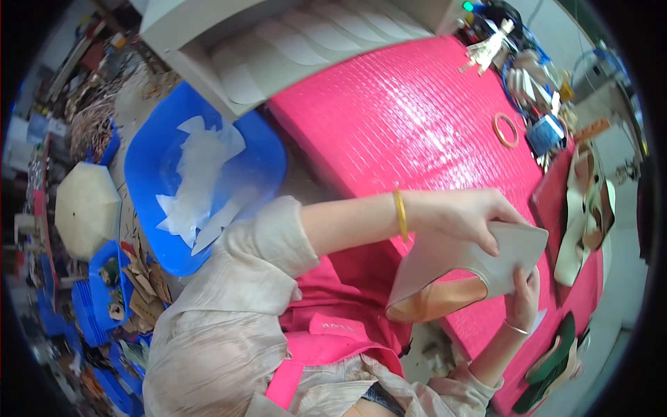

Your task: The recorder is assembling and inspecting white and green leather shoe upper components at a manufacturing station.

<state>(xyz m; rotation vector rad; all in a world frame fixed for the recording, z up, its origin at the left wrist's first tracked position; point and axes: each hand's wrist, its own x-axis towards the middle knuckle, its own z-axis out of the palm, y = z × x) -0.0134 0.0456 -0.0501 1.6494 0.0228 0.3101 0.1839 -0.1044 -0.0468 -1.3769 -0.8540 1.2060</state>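
Between my two hands is a pale grey shoe upper (451, 251), with a curved opening and a tan lining showing through it. My left hand (469, 217), with a yellow bangle at the wrist, grips its upper edge, thumb lying on the grey face. Lower down, my right hand (524, 299), wearing a thin pale bangle, pinches the edge near the right corner. The upper is held tilted over the near side of a pink-covered table (389, 125). Its far face and some of my fingertips are hidden.
A grey machine housing (208, 28) with white curved pieces inside stands at the table's far edge. A blue tub (149, 153) with white scraps sits at left, beside a pale stool (87, 208). Tape roll (506, 130), blue container (545, 134) and green and cream pieces (556, 361) lie at right.
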